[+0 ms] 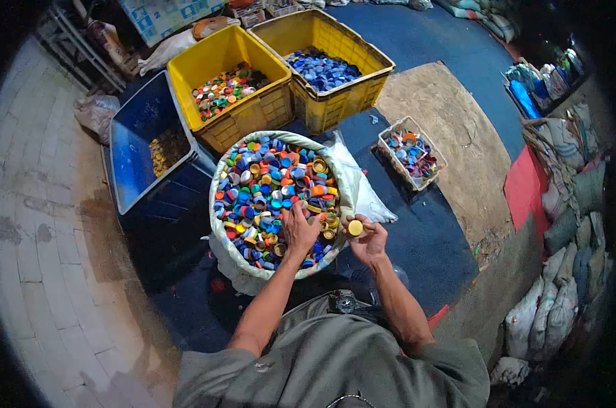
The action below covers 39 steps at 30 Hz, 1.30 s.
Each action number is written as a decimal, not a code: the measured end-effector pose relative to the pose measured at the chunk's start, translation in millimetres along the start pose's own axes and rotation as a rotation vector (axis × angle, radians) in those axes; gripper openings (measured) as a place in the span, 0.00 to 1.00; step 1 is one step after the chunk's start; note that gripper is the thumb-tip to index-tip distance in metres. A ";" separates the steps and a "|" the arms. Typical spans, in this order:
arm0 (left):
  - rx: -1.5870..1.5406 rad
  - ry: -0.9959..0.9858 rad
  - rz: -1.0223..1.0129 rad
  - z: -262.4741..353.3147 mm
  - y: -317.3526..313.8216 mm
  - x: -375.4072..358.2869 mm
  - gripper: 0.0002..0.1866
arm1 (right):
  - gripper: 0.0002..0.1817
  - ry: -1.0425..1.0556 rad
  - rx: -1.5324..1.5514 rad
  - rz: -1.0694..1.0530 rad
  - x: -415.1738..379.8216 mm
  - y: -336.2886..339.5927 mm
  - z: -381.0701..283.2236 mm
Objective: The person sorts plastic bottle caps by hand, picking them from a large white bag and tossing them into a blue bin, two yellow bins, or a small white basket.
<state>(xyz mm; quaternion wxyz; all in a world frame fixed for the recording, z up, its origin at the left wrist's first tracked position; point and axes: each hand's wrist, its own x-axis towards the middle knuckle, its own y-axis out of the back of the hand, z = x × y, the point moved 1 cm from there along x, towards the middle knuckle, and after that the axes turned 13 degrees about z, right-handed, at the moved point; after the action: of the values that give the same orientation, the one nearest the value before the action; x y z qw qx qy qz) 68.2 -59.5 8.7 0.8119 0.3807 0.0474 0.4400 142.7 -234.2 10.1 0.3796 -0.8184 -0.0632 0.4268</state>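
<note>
A round sack (216, 231) with a rolled-down pale rim stands in front of me, full of mixed bottle caps (260, 197) in blue, red, orange, yellow, green and white. My left hand (301, 230) reaches over the sack, its fingertips down among the caps and its thumb apart from the fingers. Just outside the sack's right rim, my right hand (369, 241) pinches a yellow bottle cap (355, 228), flat face up.
Beyond the sack stand a yellow crate (253, 112) of mixed caps and another yellow crate (338, 102) of blue caps. A blue bin (124, 170) with yellowish caps is at left. A small white basket (417, 178) sits right, before filled sacks (542, 306).
</note>
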 end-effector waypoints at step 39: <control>-1.790 1.048 0.040 -49.2 90.1 -39.0 0.14 | 0.38 0.958 -1.601 -0.314 19.0 -56.8 61.2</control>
<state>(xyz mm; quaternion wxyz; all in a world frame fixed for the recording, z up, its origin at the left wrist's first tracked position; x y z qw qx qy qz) -36.9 -31.3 23.4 0.6679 -0.6001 0.0442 0.4380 121.5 -151.3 14.8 -0.2562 -0.9060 -0.2843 -0.1810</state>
